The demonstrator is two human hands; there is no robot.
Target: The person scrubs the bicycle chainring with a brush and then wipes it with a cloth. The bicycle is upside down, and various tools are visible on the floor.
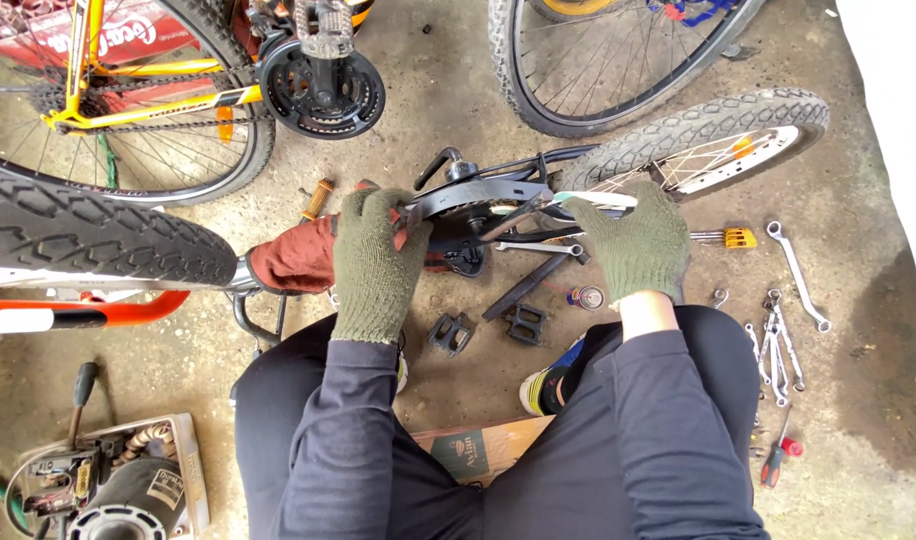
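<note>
A small bicycle lies on its side on the concrete floor in front of me, its black chain guard [483,195] over the crank area. My left hand [376,252], in a green knit glove, grips the left end of the chain guard. My right hand [633,245], also in a green glove, rests on the bicycle's frame beside the rear wheel [713,135] and seems to hold a slim tool; I cannot make out which. A crank arm [440,165] sticks up behind the guard. Two black pedals [488,328] lie on the floor below.
Several wrenches [783,325] and a red-handled screwdriver [778,458] lie at the right. A yellow-framed bicycle [158,100] stands at the upper left, a large tyre [88,235] at the left, another wheel [618,60] at the top. An electric motor [108,490] sits bottom left.
</note>
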